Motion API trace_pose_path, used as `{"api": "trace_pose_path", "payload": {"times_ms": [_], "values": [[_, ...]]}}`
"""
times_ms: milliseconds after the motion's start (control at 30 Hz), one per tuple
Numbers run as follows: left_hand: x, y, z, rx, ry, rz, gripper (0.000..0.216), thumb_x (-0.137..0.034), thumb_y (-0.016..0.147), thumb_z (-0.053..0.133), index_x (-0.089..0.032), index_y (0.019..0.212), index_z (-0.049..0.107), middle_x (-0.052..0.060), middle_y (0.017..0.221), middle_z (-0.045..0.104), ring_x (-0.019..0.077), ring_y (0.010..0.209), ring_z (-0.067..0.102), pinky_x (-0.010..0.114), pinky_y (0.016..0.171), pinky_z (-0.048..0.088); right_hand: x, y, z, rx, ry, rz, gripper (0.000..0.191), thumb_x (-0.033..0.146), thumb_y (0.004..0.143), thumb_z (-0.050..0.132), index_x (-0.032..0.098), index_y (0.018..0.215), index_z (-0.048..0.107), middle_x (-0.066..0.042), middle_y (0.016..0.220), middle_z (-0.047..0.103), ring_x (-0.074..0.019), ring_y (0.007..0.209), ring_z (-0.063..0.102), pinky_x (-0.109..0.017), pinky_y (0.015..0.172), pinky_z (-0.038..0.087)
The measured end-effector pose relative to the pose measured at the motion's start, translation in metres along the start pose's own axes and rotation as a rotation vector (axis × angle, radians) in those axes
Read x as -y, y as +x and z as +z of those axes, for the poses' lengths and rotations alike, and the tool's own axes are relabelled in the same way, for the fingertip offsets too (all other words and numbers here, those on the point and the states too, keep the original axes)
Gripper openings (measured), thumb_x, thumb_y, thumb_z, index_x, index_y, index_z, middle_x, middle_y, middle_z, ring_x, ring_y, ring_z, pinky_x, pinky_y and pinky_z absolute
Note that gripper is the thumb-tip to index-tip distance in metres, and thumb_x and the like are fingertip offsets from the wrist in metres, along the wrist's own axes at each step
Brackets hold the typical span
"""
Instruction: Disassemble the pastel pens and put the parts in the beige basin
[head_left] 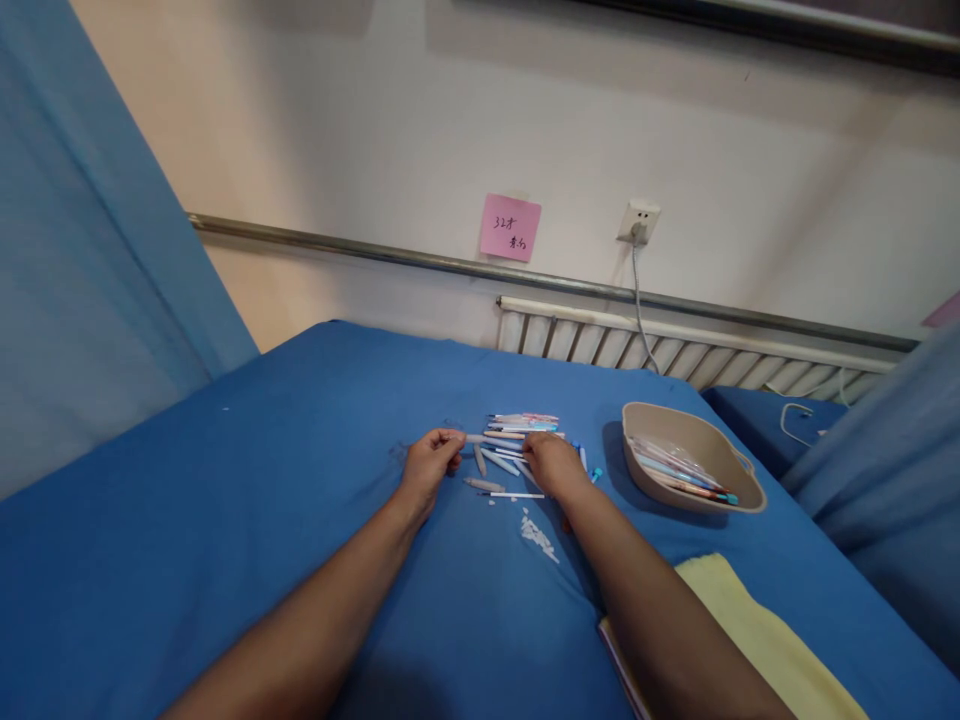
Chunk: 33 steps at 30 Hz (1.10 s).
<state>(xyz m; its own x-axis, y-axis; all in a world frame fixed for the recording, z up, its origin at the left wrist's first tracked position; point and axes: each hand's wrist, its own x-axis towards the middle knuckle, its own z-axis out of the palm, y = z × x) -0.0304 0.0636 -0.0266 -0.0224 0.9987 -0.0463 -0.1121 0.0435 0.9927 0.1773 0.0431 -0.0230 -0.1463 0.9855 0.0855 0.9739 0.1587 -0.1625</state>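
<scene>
My left hand [433, 462] is closed in a pinch on the end of a greyish pen barrel [474, 438], which points right toward the pile. My right hand [553, 462] is closed over the right side of the loose pen parts; its fingertips are hidden, and what they hold cannot be made out. Between the hands lie several pale blue and grey pen barrels [501, 462] and thin refills. A grey barrel [484, 484] and a white refill [517, 495] lie nearer me. Behind them is a row of refills [523, 418]. Small white pieces [538, 535] form a heap in front.
A beige basket [694, 430] with pens in clear wrapping stands to the right on the blue cloth [300, 480]. A yellow cloth [757, 630] lies beside my right forearm. Blue curtains hang at both sides. A radiator [577, 340] runs along the wall behind.
</scene>
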Motion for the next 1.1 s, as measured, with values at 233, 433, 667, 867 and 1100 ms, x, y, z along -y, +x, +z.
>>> {"api": "trace_pose_path", "payload": {"times_ms": [233, 433, 667, 867, 1100], "values": [[-0.001, 0.000, 0.000, 0.004, 0.000, 0.001, 0.032, -0.039, 0.060, 0.071, -0.014, 0.076, 0.061, -0.004, 0.050, 0.053, 0.0088, 0.043, 0.047, 0.020, 0.044, 0.037, 0.003, 0.005, -0.002, 0.017, -0.020, -0.070, 0.017, 0.019, 0.084, 0.051, 0.019, 0.098, 0.061, -0.008, 0.101, 0.066, -0.0192, 0.096, 0.058, -0.026, 0.080, 0.037], [-0.001, 0.000, 0.001, -0.001, -0.011, -0.005, 0.033, -0.039, 0.059, 0.072, -0.014, 0.077, 0.061, -0.004, 0.050, 0.053, 0.0091, 0.044, 0.048, 0.021, 0.045, 0.038, 0.008, 0.009, -0.001, 0.020, -0.037, -0.127, 0.019, 0.018, 0.084, 0.051, 0.017, 0.100, 0.061, -0.010, 0.101, 0.066, -0.0204, 0.098, 0.058, -0.028, 0.083, 0.037], [-0.001, 0.001, 0.001, -0.011, -0.024, -0.009, 0.033, -0.040, 0.058, 0.072, -0.014, 0.075, 0.060, -0.004, 0.050, 0.053, 0.0094, 0.044, 0.048, 0.021, 0.044, 0.037, 0.011, 0.009, -0.003, 0.027, -0.049, -0.188, 0.020, 0.018, 0.086, 0.047, 0.018, 0.101, 0.061, -0.010, 0.103, 0.066, -0.0203, 0.100, 0.057, -0.029, 0.086, 0.036], [0.000, 0.002, 0.000, -0.051, -0.036, 0.001, 0.033, -0.042, 0.059, 0.071, -0.014, 0.073, 0.059, -0.003, 0.055, 0.056, 0.0091, 0.047, 0.049, 0.021, 0.047, 0.038, 0.011, 0.005, -0.008, 0.040, -0.074, -0.253, 0.022, 0.019, 0.087, 0.046, 0.017, 0.102, 0.062, -0.011, 0.104, 0.065, -0.0208, 0.101, 0.056, -0.030, 0.089, 0.034], [0.003, 0.006, 0.000, -0.112, -0.057, 0.016, 0.038, -0.049, 0.058, 0.070, -0.015, 0.073, 0.058, -0.001, 0.061, 0.059, 0.0119, 0.056, 0.055, 0.023, 0.055, 0.043, 0.012, 0.003, -0.011, 0.061, -0.089, -0.301, 0.024, 0.018, 0.087, 0.045, 0.020, 0.103, 0.063, -0.009, 0.103, 0.065, -0.0201, 0.100, 0.056, -0.029, 0.089, 0.034]]}}
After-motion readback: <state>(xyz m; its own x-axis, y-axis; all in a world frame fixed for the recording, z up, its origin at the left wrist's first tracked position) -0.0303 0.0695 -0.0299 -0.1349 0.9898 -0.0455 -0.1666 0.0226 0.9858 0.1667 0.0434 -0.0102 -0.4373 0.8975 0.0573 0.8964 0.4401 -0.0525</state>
